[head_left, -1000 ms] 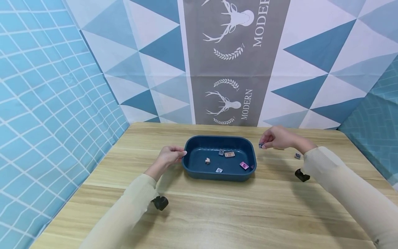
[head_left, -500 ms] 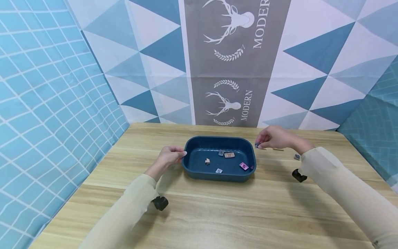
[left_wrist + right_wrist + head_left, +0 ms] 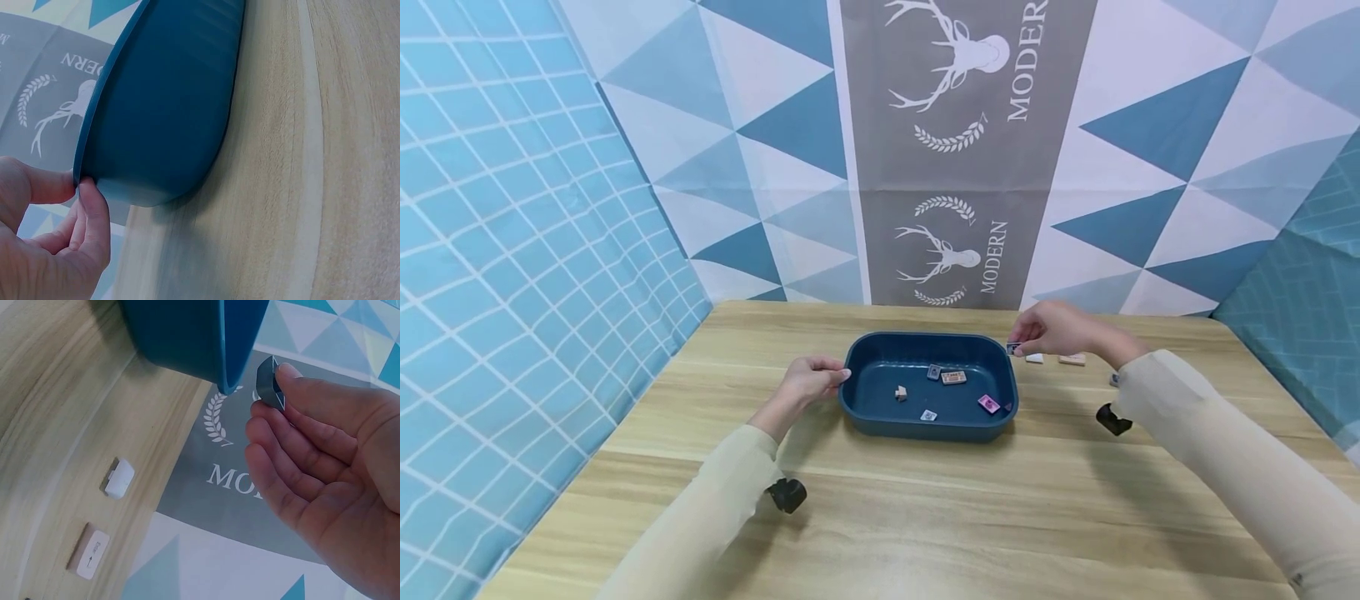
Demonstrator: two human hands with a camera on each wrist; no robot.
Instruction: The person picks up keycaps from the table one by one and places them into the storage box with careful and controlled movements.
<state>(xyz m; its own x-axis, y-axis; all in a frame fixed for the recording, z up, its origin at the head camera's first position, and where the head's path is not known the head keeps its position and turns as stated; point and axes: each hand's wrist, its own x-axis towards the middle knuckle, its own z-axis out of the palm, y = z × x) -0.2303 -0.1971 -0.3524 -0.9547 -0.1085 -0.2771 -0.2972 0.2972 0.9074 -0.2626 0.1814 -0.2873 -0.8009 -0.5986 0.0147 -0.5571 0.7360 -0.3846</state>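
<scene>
A dark blue plastic tray (image 3: 925,430) stands on the wooden table. My left hand (image 3: 811,380) pinches its left rim, thumb over the edge and fingers outside, as the left wrist view shows. Just off the right rim, my right hand (image 3: 1051,330) holds a dark grey-blue keycap (image 3: 267,382) between thumb and fingertips, in the air. Several keycaps lie scattered inside the tray: a grey one (image 3: 934,372), a wide beige one (image 3: 953,377), a pink one (image 3: 988,403), a pale one (image 3: 928,415) and a small tan one (image 3: 900,392).
Right of the tray, a white keycap (image 3: 120,480) and a beige Enter keycap (image 3: 92,551) rest on the table (image 3: 887,517). Another grey keycap (image 3: 1114,380) shows partly behind the right sleeve. A patterned wall covering (image 3: 940,167) rises directly behind the table.
My right hand has moved left with the keycap, up to the tray's right rim, revealing the white keycap on the table. My left hand keeps its grip on the tray.
</scene>
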